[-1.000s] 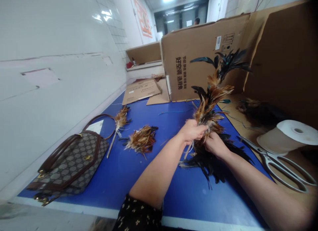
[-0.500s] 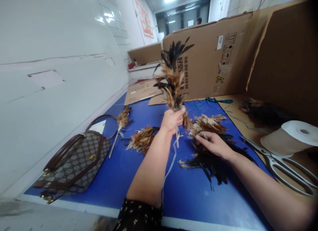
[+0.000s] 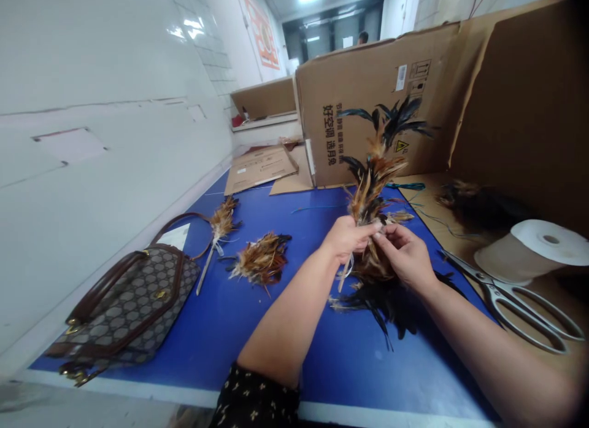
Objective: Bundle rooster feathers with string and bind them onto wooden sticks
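My left hand (image 3: 346, 238) is closed around the base of a feather bunch (image 3: 375, 164), brown below and black at the tips, held upright over the blue table (image 3: 257, 317). A pale strip hangs from its base. My right hand (image 3: 405, 253) pinches the same bunch at its base, fingertips touching the left hand. Under both hands lies a pile of black and brown feathers (image 3: 391, 296).
A patterned handbag (image 3: 124, 305) lies at the near left. A tied feather stick (image 3: 219, 225) and a brown feather heap (image 3: 262, 259) lie mid-table. Large scissors (image 3: 515, 299) and a white tape roll (image 3: 534, 250) sit right. Cardboard boxes (image 3: 368, 90) stand behind.
My left hand swung the feather bunch from the left back to the right and lower. My right hand lifted off the feather pile and pinched the base of the bunch.
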A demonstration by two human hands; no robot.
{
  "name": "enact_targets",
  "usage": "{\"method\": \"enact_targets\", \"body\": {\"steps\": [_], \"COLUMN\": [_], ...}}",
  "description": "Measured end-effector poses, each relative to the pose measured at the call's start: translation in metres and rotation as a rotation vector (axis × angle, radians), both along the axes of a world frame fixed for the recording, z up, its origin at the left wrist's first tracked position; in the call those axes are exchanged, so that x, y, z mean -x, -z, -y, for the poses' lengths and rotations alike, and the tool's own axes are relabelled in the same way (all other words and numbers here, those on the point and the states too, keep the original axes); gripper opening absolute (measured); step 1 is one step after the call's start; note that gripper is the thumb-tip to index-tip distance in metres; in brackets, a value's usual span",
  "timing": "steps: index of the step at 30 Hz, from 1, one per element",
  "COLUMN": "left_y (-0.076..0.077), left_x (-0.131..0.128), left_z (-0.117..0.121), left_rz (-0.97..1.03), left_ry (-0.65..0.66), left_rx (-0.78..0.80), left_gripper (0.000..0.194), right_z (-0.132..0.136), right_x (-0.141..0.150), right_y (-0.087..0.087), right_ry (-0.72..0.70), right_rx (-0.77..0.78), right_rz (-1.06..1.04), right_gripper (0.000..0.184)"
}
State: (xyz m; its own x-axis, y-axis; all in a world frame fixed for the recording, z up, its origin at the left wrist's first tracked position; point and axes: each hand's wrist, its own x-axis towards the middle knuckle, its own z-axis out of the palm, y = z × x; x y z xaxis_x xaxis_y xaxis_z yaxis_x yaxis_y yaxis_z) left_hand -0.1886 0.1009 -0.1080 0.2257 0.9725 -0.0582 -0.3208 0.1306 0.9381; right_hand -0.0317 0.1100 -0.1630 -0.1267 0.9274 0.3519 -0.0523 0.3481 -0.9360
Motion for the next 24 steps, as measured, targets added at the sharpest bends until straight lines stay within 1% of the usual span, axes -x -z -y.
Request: {"method": "enact_targets", "body": {"steps": [2,4,7,11,16,20,24], "left_y": [-0.002,-0.005,-0.007,-0.005,0.002,0.005,0.004], "left_x": [0.004,0.010,0.018,0.018,0.005,-0.002,-0.001], "left_z": [0.000,0.000,-0.001,-0.002,-0.003,-0.003,-0.003], "left_rz": [0.014,0.008,-0.013,-0.013,0.000,0.017,0.037], "left_ry": [0.006,-0.032,-0.076,-0.082,-0.067,-0.071,-0.151], "left_rx": [-0.008,-0.020,-0.039,-0.053,-0.016,-0.003,-0.004], "left_gripper": [0.054,0.056,0.058,0.057,0.052,0.049,0.049], "right_z": [-0.003,-0.005,-0.008,-0.010,-0.009,-0.007,-0.006], "right_x": [-0.002,-0.003,-0.003,-0.002,0.001,0.003,0.002], "right_y": [0.001,0.003,0.007,0.009,0.010,0.009,0.011], "right_ry": [0.011,0.023,0.053,0.125,0.171,0.144,0.130], "right_rx": [0.059,0.104,0.132,0.100,0.024,0.017,0.033], "right_rz": [-0.048,-0.095,-0.141,-0.136,-0.101,-0.130,-0.107], "right_gripper": [0.038,0.038,0.039,0.037,0.040,0.046,0.040]}}
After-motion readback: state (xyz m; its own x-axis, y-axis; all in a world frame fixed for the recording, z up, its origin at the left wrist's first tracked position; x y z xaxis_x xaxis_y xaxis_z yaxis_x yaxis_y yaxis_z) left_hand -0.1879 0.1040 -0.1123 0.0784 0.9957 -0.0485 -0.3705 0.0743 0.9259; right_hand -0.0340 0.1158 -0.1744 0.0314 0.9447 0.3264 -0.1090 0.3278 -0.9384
